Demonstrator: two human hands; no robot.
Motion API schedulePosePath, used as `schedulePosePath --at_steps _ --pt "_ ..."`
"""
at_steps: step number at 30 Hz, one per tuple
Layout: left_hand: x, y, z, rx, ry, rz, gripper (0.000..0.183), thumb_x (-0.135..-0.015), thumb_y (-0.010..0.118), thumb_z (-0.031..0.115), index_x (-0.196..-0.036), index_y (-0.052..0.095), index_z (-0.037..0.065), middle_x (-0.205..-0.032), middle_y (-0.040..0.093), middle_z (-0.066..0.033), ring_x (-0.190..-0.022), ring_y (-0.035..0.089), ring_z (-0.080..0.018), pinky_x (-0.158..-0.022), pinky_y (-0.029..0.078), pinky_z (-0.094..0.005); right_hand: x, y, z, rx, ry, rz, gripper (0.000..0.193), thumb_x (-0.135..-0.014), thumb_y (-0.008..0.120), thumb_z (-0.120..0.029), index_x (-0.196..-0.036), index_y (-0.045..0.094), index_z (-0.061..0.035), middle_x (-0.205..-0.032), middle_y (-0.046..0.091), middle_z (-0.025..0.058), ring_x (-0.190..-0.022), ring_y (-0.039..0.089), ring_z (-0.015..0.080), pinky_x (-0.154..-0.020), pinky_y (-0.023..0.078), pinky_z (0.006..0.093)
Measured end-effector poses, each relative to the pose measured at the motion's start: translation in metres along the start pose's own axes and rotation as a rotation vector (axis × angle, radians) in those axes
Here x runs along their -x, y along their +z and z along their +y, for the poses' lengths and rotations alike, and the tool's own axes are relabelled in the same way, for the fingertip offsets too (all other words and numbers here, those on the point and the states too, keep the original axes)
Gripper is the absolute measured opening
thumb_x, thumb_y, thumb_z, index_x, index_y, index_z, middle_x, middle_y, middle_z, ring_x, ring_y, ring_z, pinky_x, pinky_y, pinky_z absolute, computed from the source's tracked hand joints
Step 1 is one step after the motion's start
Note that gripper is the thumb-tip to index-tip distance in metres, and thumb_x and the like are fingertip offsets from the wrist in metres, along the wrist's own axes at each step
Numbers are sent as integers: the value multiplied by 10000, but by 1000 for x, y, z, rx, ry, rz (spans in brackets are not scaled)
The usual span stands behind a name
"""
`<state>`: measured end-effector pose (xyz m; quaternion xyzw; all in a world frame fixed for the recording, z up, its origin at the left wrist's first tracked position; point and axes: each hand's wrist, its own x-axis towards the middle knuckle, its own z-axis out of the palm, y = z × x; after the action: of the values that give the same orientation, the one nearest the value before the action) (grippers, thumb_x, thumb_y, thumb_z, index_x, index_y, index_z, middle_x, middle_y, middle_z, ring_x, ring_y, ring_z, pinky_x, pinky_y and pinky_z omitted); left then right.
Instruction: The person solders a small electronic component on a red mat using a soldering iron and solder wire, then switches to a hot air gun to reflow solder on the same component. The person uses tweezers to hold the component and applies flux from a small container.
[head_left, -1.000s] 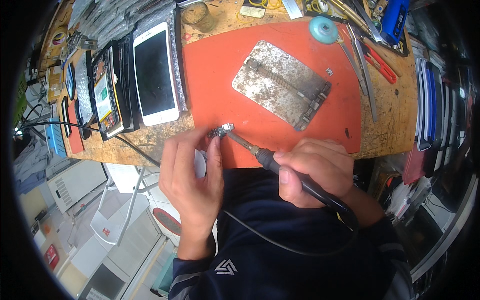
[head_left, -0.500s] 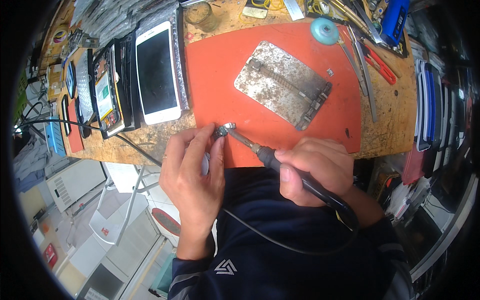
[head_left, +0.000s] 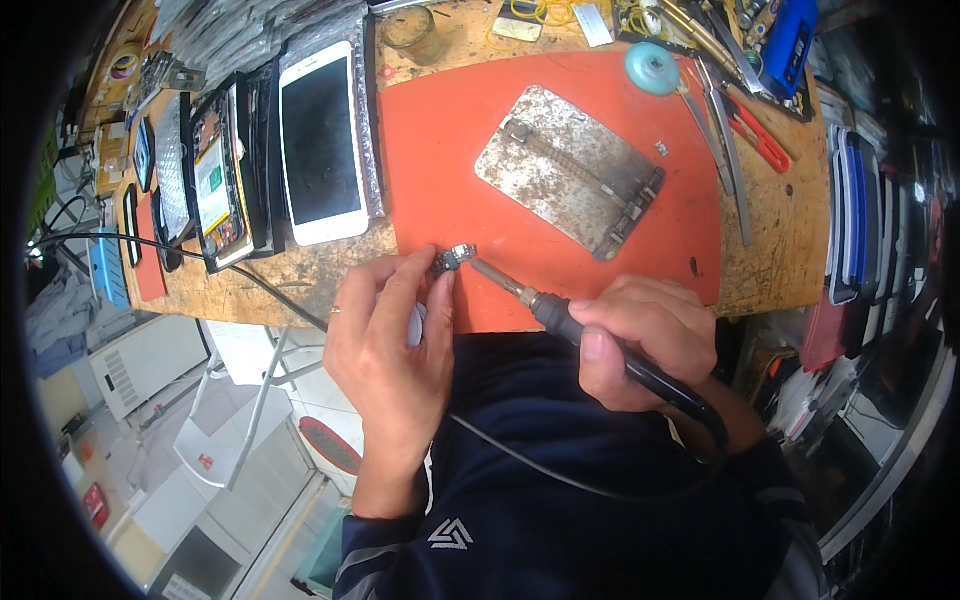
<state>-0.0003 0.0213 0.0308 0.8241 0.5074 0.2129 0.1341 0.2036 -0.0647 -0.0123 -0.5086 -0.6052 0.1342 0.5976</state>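
Note:
Between the thumb and fingers of my left hand (head_left: 390, 340) is a small circuit board (head_left: 453, 258) with a shiny metal part at its far end. A pale thing (head_left: 416, 326), mostly hidden, shows inside the same hand. My right hand (head_left: 645, 340) is closed round the dark handle of a soldering iron (head_left: 575, 325). The iron's metal tip points up and left, just short of the board's metal end. Both hands are over the near edge of an orange mat (head_left: 430, 170).
A stained metal board holder (head_left: 570, 170) lies on the mat. Left of it stands a white phone (head_left: 322, 145) beside an opened device (head_left: 215, 185). Tweezers (head_left: 730, 150), red-handled pliers (head_left: 760, 140) and a teal round container (head_left: 652, 68) lie at the right. A glass jar (head_left: 412, 38) stands behind.
The soldering iron and my right hand have shifted slightly right, so the tip has come away from the board's metal end. My left hand still holds the board.

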Motion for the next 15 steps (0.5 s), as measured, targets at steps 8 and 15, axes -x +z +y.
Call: schedulePosePath --at_steps 8,15 --pt "3 6 -5 28 40 57 280 -855 899 28 -1118 808 51 -947 723 -80 -820 692 -272 -716 529 -395 0 0 0 -17 -12 -49 188 -846 767 -17 -1017 748 59 -744 736 139 -581 722 258 -545 586 344" --pt "3 7 -6 10 43 55 274 -858 902 46 -1118 817 57 -946 722 -71 -824 685 -264 -708 516 -384 1 -1 -2 2 21 -58 204 -820 769 -4 -1017 753 45 -737 728 131 -590 724 257 -553 581 338"
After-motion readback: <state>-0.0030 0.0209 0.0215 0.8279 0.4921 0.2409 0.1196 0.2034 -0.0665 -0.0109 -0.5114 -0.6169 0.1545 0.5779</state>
